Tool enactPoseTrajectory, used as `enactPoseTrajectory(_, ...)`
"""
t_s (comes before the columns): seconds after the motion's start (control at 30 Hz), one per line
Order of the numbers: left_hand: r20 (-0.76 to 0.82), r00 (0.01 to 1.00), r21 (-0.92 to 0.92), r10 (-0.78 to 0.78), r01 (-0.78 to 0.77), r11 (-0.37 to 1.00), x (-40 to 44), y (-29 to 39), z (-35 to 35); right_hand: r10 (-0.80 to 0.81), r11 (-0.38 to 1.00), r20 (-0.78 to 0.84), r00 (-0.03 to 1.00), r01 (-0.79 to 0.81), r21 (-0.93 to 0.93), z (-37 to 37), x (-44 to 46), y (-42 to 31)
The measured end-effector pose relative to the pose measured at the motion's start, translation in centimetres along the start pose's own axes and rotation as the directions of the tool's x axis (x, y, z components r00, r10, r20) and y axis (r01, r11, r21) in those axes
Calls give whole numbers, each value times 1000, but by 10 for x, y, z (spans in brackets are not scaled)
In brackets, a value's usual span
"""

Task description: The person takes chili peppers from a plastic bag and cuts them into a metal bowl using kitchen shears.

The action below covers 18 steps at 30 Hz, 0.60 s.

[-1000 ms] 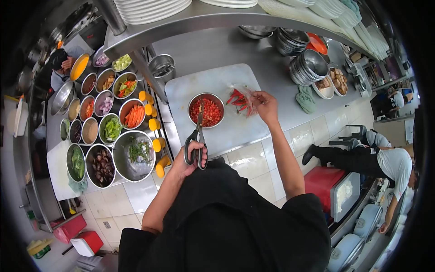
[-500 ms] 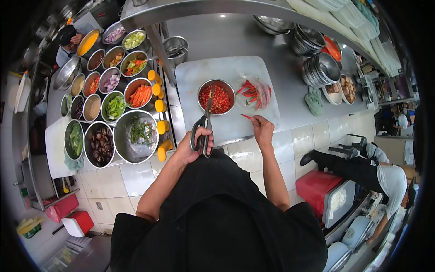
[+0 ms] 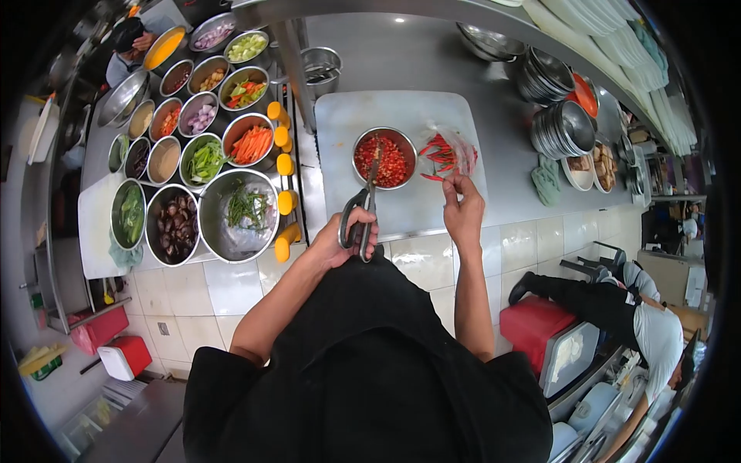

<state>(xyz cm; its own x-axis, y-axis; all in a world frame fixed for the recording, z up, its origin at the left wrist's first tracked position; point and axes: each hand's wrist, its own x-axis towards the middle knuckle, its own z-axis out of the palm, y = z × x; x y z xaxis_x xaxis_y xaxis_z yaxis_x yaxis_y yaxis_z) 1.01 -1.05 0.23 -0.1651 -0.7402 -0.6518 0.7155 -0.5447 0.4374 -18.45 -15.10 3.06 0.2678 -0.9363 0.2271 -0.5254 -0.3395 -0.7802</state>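
My left hand (image 3: 345, 238) is wrapped round the handles of a pair of scissors (image 3: 366, 207), whose blades reach into a metal bowl (image 3: 414, 160) of chopped red chilies (image 3: 392, 163). Pinched between the thumb and fingers of my right hand (image 3: 464, 210) is a red chili (image 3: 432, 177), its tip pointing left toward the bowl. Just beyond that hand, whole red chilies (image 3: 441, 151) lie in a clear plastic bag (image 3: 465, 150). Bowl and bag both rest on a white cutting board (image 3: 340, 123).
To the left stand several metal bowls of cut vegetables, among them carrots (image 3: 252, 145) and dark mushrooms (image 3: 174, 224). Yellow-capped bottles (image 3: 287, 202) line the counter's gap. Stacked metal bowls (image 3: 562, 127) and a green cloth (image 3: 546, 181) are at right. A co-worker (image 3: 656, 328) bends over behind.
My right hand has moved up and slightly right with the chili, close to the bag. The scissors stay in the bowl while the whole view shifts a little.
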Motion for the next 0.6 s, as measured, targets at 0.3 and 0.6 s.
enactPoseTrajectory(0.3,178,979,25,-103,100,995,-9,2,2,-319,940,7,948,318,-127,52,20,-4)
enactPoseTrajectory(0.6,171,982,-24,-77,82,996,-5,-2,4,-349,911,78,934,358,-205,58,19,-7)
